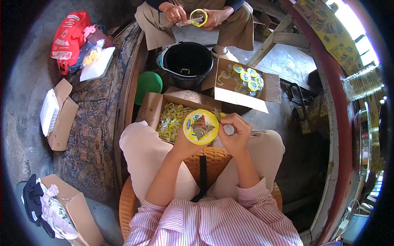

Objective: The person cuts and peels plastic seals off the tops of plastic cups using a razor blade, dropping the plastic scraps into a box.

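Note:
A plastic cup with a yellow rim and a printed lid sits in my left hand, held above my lap. Its lid is torn or cut open in the middle, showing the inside. My right hand is closed around a small knife, its blade upright beside the cup's right rim; most of the handle is hidden by the fingers. Just beyond my hands, a cardboard box contains a heap of yellow and clear strips.
Opposite me, a person's hands work at another yellow-rimmed cup. Between us stand a black bucket, a green lid-like disc and a carton of yellow-lidded cups. A red bag lies at left.

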`<state>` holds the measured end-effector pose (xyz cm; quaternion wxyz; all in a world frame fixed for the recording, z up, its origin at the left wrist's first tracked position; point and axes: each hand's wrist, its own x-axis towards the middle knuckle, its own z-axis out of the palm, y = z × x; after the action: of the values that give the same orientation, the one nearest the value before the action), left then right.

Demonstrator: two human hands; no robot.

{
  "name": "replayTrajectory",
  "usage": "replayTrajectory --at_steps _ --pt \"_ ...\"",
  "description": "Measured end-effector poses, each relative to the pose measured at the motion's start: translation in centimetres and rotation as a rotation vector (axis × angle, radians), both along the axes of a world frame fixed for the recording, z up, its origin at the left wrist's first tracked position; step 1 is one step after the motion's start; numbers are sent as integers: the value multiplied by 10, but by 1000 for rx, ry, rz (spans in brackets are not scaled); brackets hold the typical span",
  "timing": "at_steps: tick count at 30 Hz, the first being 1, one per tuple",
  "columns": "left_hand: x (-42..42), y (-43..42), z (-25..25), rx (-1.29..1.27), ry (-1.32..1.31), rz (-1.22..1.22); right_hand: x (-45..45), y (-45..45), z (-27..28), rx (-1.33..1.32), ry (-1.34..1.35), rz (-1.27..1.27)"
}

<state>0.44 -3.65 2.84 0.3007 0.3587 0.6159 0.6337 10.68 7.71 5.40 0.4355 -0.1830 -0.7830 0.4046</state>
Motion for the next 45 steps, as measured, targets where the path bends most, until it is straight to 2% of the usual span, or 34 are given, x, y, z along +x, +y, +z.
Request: replayTrajectory --at_steps 7,13,23,37,40,43,45 --pt "-4 4 -5 22 -62 24 -3 -1 -2 7 39 -10" --pt "-3 2 3 16 -7 -3 -1 -4 0 4 17 -30" --pt "-7 4 2 70 2 -93 0 -3 -4 -20 25 -26" --pt "-17 -7 -1 0 40 -241 3 -2 0 -19 5 44" --pt "-14 -9 -5 47 -101 -213 2 -2 1 -24 -8 46" --pt "-14 -5 -7 11 21 -227 0 -3 -3 -64 0 -4" --pt "-9 2 -8 139 -40 -153 0 -3 -4 -87 2 -44"
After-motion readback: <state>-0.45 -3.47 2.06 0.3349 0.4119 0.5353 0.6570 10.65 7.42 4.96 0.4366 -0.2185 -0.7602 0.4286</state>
